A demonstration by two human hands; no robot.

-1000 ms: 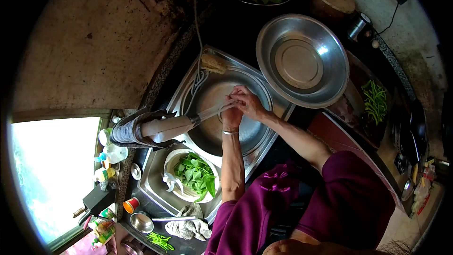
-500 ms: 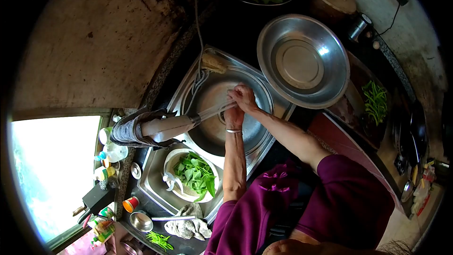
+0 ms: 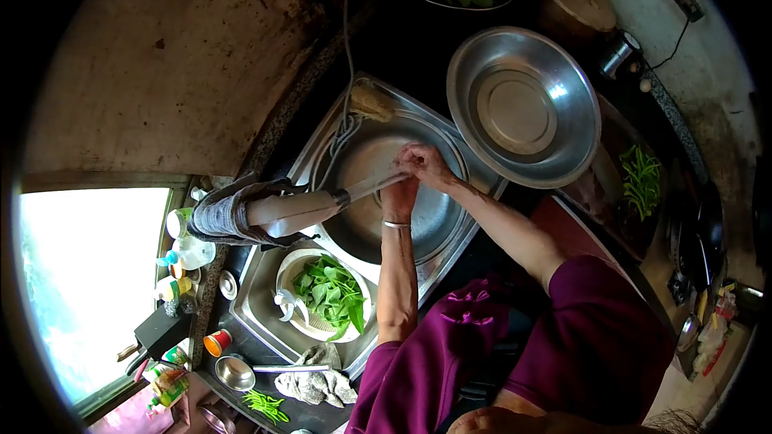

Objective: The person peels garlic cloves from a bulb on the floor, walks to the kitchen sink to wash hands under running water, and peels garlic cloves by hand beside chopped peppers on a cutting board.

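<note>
Over the big metal sink point(image 3: 484, 185), two bare hands are close together, right at the end of a clear strip point(image 3: 376, 186). The strip runs from the tip of a pale spout point(image 3: 293, 214) that has a grey cloth point(image 3: 217, 217) wrapped around its back part. I cannot tell if the strip is water or a soft tube. The left hand point(image 3: 398, 197) is low, with a shiny band point(image 3: 396, 225) on its wrist. The right hand point(image 3: 428, 165) is just beside it, with its fingers bent. The fingers overlap, so I cannot tell if either hand is open or closed, or if it grips anything.

Near the top edge of the sink lies a loop of grey cord point(image 3: 344, 133), with a brown lump point(image 3: 370, 103) beside it. A wide, shiny basin point(image 3: 523, 112) sits up and to the right of the hands. Past it, thin green strips point(image 3: 641, 181) lie on a dark board point(image 3: 611, 133).

Below the spout, a pale strainer point(image 3: 285, 275) holds green leaves point(image 3: 330, 293). Lower down, on the dark counter point(image 3: 301, 418), are an orange cup point(image 3: 217, 342), a metal ladle point(image 3: 235, 372), a crumpled rag point(image 3: 318, 386) and more green strips.
</note>
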